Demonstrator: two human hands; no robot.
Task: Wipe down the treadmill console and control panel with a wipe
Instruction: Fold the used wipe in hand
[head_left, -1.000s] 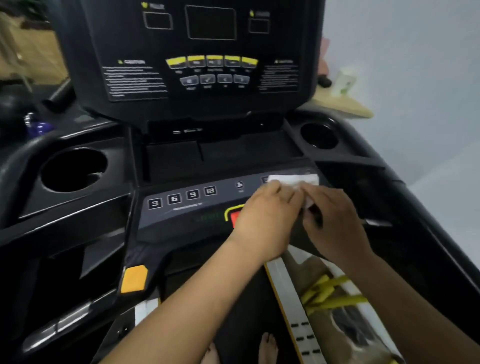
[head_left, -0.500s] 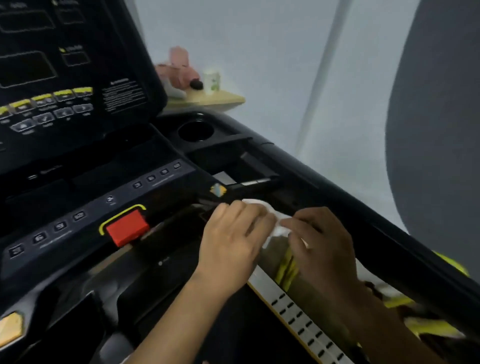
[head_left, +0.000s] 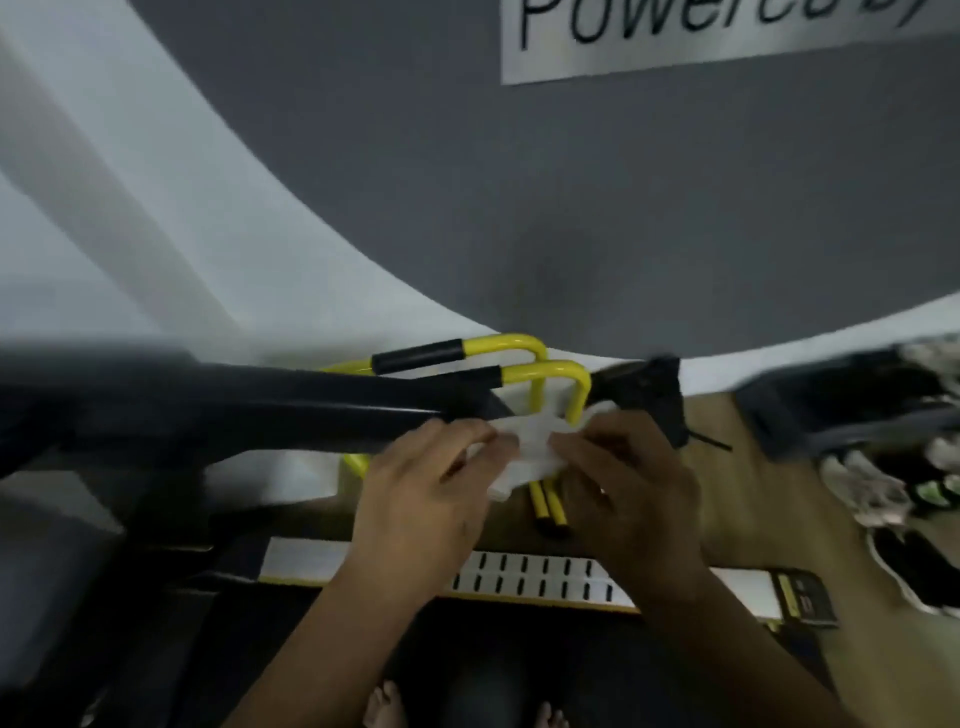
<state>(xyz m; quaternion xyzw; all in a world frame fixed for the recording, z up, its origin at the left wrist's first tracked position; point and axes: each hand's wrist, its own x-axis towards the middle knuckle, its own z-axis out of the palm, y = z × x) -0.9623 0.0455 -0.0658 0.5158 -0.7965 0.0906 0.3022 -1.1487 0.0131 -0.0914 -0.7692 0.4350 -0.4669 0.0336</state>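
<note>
A crumpled white wipe (head_left: 524, 452) is held between both hands, just off the end of the treadmill's black right handrail (head_left: 249, 415). My left hand (head_left: 421, 499) pinches its left side and my right hand (head_left: 628, 493) pinches its right side. The console and control panel are out of view to the left. The picture is blurred by head motion.
Yellow bars with black grips (head_left: 519, 364) stand on the floor beyond the handrail. The treadmill's white side rail (head_left: 530, 577) runs below my hands. Shoes (head_left: 878, 483) lie on the wooden floor at right. A grey and white wall (head_left: 519, 182) fills the top.
My view has swung right, away from the console to the treadmill's right side. Both hands left the panel with the wipe and now hold it in the air past the handrail.
</note>
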